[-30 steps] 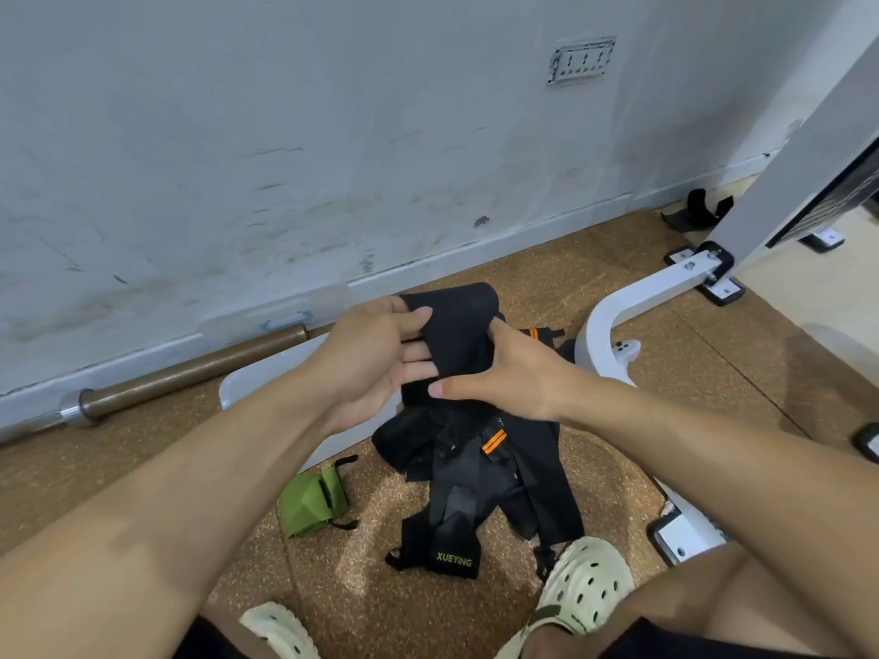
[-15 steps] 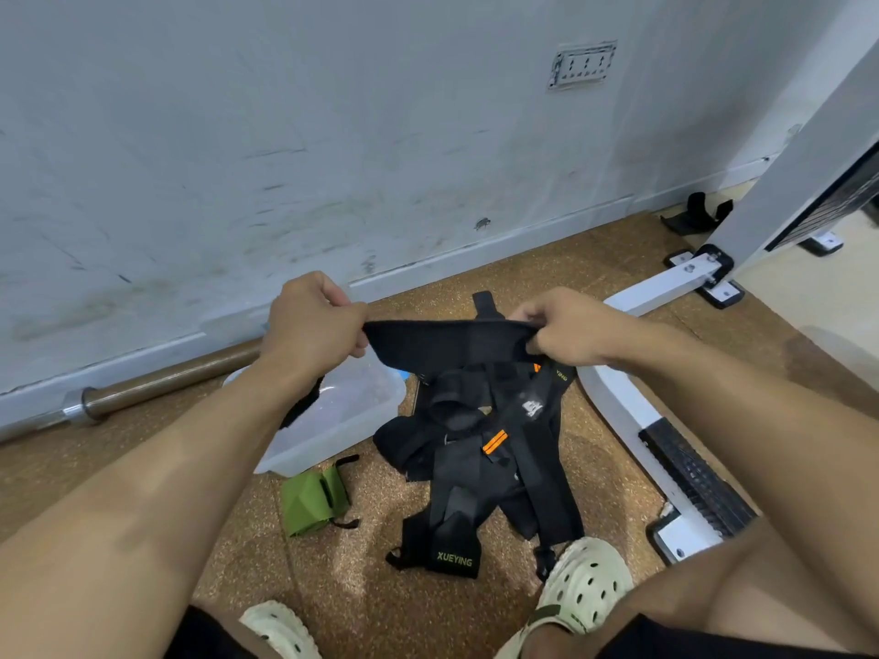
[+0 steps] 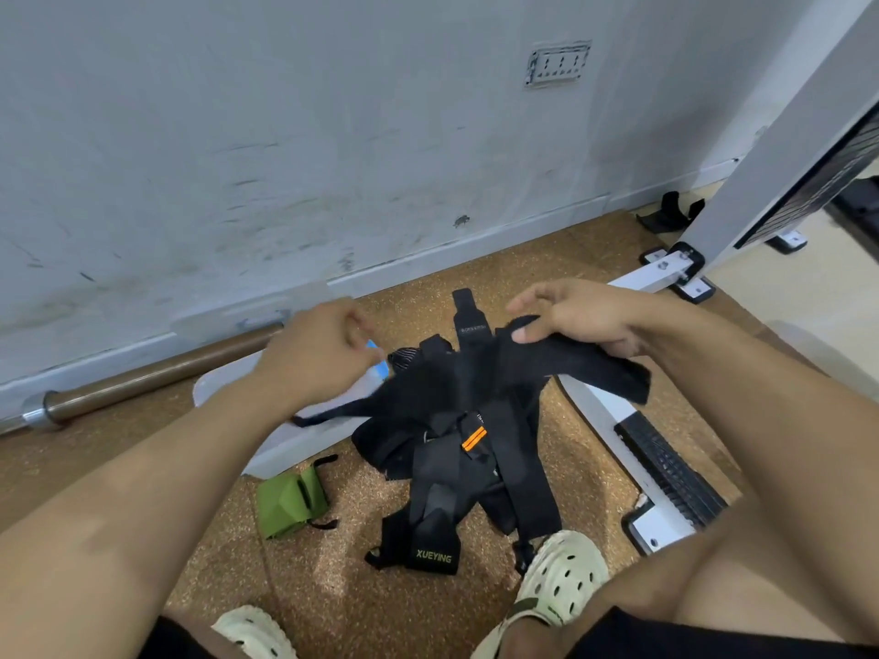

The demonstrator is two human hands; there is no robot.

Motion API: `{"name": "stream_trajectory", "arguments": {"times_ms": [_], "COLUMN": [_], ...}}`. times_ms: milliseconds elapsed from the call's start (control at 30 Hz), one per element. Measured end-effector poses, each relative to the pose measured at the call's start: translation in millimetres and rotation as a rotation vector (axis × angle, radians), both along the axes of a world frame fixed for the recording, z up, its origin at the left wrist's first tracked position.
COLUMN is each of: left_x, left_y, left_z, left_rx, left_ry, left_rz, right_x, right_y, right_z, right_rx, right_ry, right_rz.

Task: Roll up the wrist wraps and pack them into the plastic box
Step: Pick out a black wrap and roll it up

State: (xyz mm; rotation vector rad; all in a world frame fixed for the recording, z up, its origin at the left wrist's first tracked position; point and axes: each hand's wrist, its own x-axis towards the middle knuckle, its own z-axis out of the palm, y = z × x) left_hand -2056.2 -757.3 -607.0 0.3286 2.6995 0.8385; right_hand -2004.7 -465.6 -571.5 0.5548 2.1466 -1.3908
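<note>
Head view: right hand (image 3: 585, 321) holds one unrolled black wrap (image 3: 561, 368); blurry left hand (image 3: 318, 354), can't tell; pile (image 3: 456, 459) waits mid-frame.

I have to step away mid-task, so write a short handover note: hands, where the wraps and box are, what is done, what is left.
Right hand: grips one end of a black wrist wrap, held flat above the pile, not rolled.
Left hand: fingers curled, blurred; whether it holds the wrap's far end cannot be told.
Pile of black wraps: loose on the floor between the feet.
Green wrap: on the floor left of the pile, beside the box.
Plastic box: on the floor under the left forearm; contents mostly hidden.
Done: no rolled wrap visible.
Left: roll each wrap and pack it in the box.
</note>
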Motion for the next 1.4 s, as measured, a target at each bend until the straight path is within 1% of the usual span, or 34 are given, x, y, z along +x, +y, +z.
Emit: {"name": "stream_trajectory", "arguments": {"times_ms": [33, 67, 133, 200, 233, 300, 367, 400, 433, 500, 600, 767, 900, 967, 1000, 1100, 1167, 1233, 1333, 1400], "left_x": [7.7, 17.2, 33.5, 41.4, 42.6, 39.1, 31.0, 27.2, 25.9, 26.4, 31.2, 43.7, 56.7, 57.2, 55.3, 43.2, 34.4, 26.3, 20.9, 18.2], "left_y": [5.9, 11.7, 19.1, 25.0, 27.8, 33.3, 34.2, 32.8, 31.3, 29.4, 29.7, 32.2, 35.6, 35.7, 34.9, 29.1, 24.9, 22.3, 22.0, 22.0], "left_z": [2.3, 5.8, 6.5, 0.2, -2.1, 0.7, 6.3, 8.2, 10.2, 11.6, 16.3, 25.8, 22.9, 15.8, 10.3, -7.9, -15.2, -18.6, -16.4, -15.9], "left_rx": [0.100, 0.159, 0.214, 0.321, 0.421, 0.644, 0.792, 0.812, 0.806, 0.784, 0.842, 0.890, 0.819, 0.737, 0.665, 0.372, 0.287, 0.258, 0.292, 0.329], "left_ry": [-0.013, -0.035, -0.092, -0.129, -0.143, -0.186, -0.267, -0.293, -0.307, -0.342, -0.443, -0.514, -0.564, -0.583, -0.564, -0.397, -0.357, -0.342, -0.335, -0.325], "left_rz": [-0.093, -0.201, -0.378, -0.396, -0.340, -0.103, 0.160, 0.237, 0.272, 0.272, 0.288, 0.206, 0.141, 0.162, 0.170, 0.152, 0.163, 0.180, 0.217, 0.224], "right_x": [-1.1, -1.9, -1.3, 0.6, 1.0, 0.4, -0.6, -0.5, 0.3, 1.6, 0.7, 0.7, 4.0, 5.9, 5.7, 1.3, -4.4, -10.1, -16.3, -18.1], "right_y": [-5.8, -11.5, -21.6, -30.0, -32.0, -30.8, -27.6, -26.9, -27.3, -28.9, -30.0, -24.1, -15.2, -12.4, -10.9, -8.5, -6.5, -3.3, 7.9, 14.3], "right_z": [-0.7, -2.0, -2.2, 3.6, 7.4, 14.5, 16.6, 16.1, 15.2, 10.5, 6.0, 8.6, 7.7, 2.0, -3.2, -33.4, -64.1, -95.4, -141.6, -170.2], "right_rx": [-0.059, -0.107, -0.199, -0.381, -0.480, -0.571, -0.538, -0.502, -0.467, -0.387, -0.282, -0.209, -0.085, 0.011, 0.055, 0.216, 0.401, 0.468, 0.495, 0.475], "right_ry": [0.022, 0.041, 0.058, 0.035, 0.011, -0.001, 0.015, 0.023, 0.032, 0.061, 0.127, 0.144, 0.094, 0.062, 0.050, 0.093, 0.166, 0.138, -0.058, -0.088], "right_rz": [-0.037, -0.063, -0.076, -0.118, -0.136, -0.110, -0.053, -0.016, 0.024, 0.082, 0.093, 0.211, 0.310, 0.336, 0.318, 0.215, 0.177, 0.165, 0.166, 0.071]}}
